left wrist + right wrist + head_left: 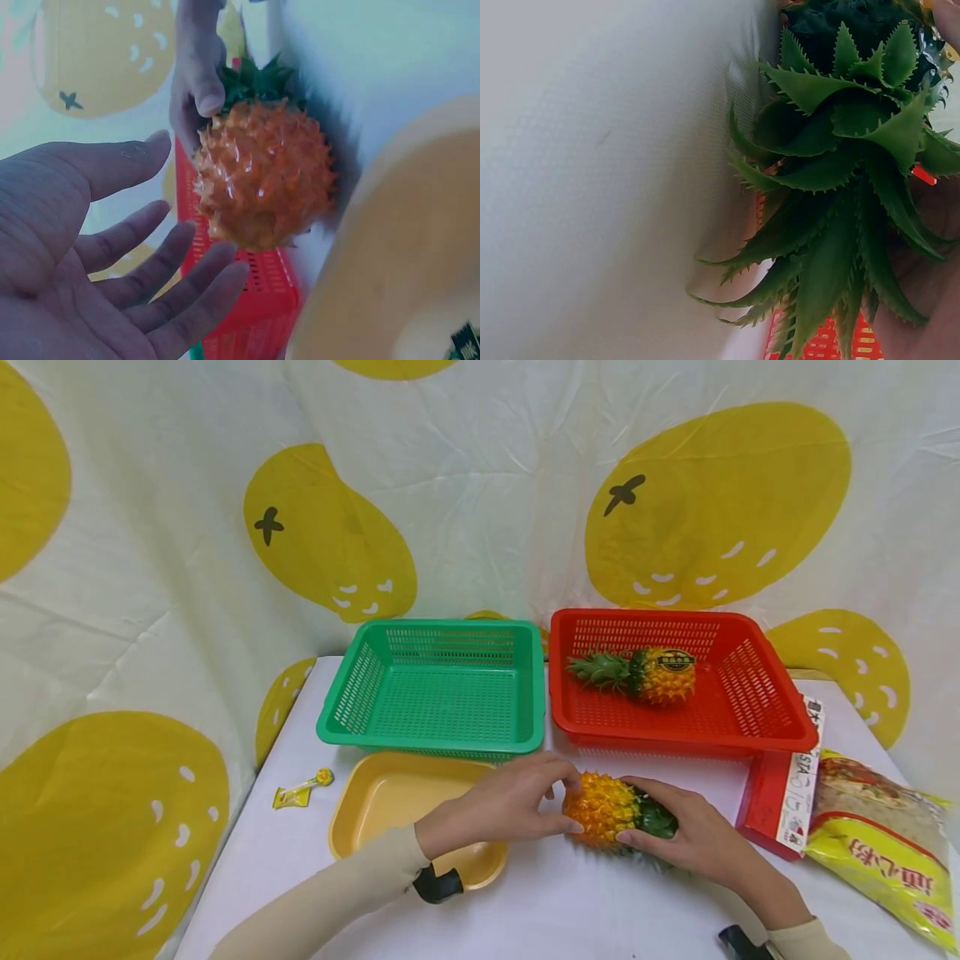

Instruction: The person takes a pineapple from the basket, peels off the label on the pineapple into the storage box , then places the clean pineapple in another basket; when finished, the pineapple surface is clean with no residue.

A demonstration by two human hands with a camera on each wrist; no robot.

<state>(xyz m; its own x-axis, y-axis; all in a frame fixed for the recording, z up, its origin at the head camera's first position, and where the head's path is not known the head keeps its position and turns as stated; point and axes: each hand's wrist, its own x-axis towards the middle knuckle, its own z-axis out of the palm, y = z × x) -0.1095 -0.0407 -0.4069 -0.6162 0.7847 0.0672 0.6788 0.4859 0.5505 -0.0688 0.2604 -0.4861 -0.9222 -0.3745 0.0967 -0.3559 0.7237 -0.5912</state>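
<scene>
**Pineapple lies left to right, crown rightward**

Right of centre in the head view, your right hand grips it by the leafy end; your left hand — fingers spread — is just beside the other end. Beyond, upper right, sits the red basket.

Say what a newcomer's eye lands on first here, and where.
Probably the glossy orange-yellow pineapple in front of the red basket, held near its leafy end by the right hand, with the left hand at its other end. Next, a second pineapple lying inside that basket, and the bright green basket to its left. Behind everything, big yellow shapes fill the pale backdrop.
</scene>
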